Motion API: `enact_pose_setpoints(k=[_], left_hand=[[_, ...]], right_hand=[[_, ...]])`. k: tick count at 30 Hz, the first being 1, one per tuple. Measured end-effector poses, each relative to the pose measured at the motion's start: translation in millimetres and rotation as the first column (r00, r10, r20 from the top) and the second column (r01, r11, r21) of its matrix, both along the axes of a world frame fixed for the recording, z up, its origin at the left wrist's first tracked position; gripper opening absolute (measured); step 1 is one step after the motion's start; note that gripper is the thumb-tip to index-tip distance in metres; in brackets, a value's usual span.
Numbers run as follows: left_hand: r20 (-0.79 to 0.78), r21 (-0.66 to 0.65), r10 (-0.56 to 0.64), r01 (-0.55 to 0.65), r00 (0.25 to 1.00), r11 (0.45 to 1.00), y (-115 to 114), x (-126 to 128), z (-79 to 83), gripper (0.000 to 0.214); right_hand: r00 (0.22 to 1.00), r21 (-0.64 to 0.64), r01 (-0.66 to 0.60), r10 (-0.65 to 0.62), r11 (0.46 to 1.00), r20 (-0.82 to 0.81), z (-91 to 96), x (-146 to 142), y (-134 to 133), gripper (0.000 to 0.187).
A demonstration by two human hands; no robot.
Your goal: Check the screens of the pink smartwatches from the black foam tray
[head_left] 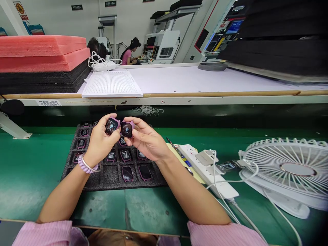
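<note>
My left hand is closed around a purple-cased smartwatch whose dark screen is lit with a small figure and text. Beside it, my right hand pinches a second purple smartwatch by its edges, its screen showing a similar display. Both watches are held up side by side, faces toward me, without straps. Below them lies a black foam tray with several more watches in its compartments. Some show white text, while two in the front row, such as the near right watch, have dark screens. My hands hide part of the tray.
Right of the tray lie pens, a white power strip with cables and a white fan. A raised shelf across the back holds papers, pink foam and black foam sheets. A person sits beyond.
</note>
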State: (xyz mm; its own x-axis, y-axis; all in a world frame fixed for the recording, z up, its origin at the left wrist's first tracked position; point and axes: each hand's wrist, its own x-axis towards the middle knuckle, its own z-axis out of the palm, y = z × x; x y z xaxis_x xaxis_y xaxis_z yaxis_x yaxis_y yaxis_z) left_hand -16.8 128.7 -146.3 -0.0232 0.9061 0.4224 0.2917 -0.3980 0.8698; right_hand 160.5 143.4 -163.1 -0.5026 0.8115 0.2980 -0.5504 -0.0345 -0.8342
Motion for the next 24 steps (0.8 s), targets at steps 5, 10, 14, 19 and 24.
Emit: enact_pose_setpoints(k=[5,10,14,19,24], left_hand=[[0.035,-0.012,-0.009,0.009,0.999,1.000,0.6,-0.1,-0.3,0.052],[0.027,-0.025,-0.008,0.008,1.000,1.000,0.1,-0.4,0.9,0.052],[0.033,-0.029,-0.006,0.007,0.999,1.000,0.0,-1.0,1.5,0.055],[0.059,-0.025,-0.012,0.013,0.998,1.000,0.7,-1.1,0.9,0.054],[0.056,-0.044,-0.024,0.027,0.998,0.999,0.7,0.2,-0.8,0.053]], right_hand=[[1.000,-0.001,0.019,-0.019,1.000,0.017,-0.1,-0.4,-0.5,0.046],[1.000,0.003,0.002,-0.002,1.000,0.000,0.4,0.0,-0.9,0.042],[1.000,0.006,0.006,-0.006,1.000,0.002,-0.6,0.3,-0.3,0.043],[0.999,0.008,-0.013,0.014,1.000,-0.034,-0.8,0.8,0.1,0.042],[0.999,0.004,-0.008,0.008,1.000,-0.032,-1.7,0.1,1.1,0.039]])
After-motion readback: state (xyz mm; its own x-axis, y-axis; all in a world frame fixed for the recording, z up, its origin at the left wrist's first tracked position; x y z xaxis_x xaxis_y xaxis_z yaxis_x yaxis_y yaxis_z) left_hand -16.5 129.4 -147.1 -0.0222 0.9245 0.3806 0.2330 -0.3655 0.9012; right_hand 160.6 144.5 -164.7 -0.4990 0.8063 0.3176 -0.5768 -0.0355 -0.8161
